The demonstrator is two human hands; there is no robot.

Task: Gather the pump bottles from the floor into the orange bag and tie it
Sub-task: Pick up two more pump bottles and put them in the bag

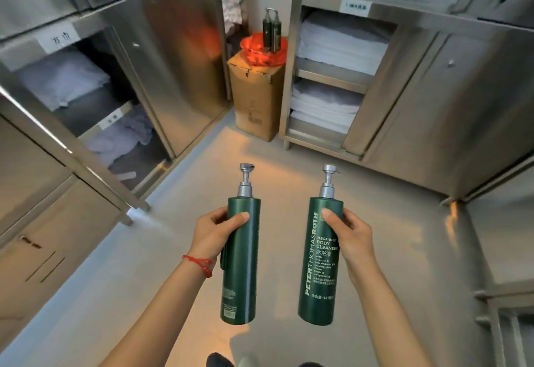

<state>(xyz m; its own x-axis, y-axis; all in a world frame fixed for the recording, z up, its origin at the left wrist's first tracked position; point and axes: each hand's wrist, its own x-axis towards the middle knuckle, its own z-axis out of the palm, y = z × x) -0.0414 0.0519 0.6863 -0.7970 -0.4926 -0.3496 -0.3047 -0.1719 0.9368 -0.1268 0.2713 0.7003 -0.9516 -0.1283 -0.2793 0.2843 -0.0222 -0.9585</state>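
My left hand (pixel 215 232) grips a tall green pump bottle (pixel 239 274) upright, its silver pump on top. My right hand (pixel 351 236) holds a second green pump bottle (pixel 319 274) with white lettering, also upright. Both bottles are raised above the floor in front of me. Far ahead, an orange bag (pixel 261 51) lies open on top of a cardboard box (pixel 255 95). Two dark green pump bottles (pixel 272 31) stand upright in the bag.
Steel cabinets line both sides; the left cabinet (pixel 95 98) and the right cabinet (pixel 335 72) stand open with folded white linens on shelves. A grey floor (pixel 202 193) runs between me and the box. My shoes show at the bottom edge.
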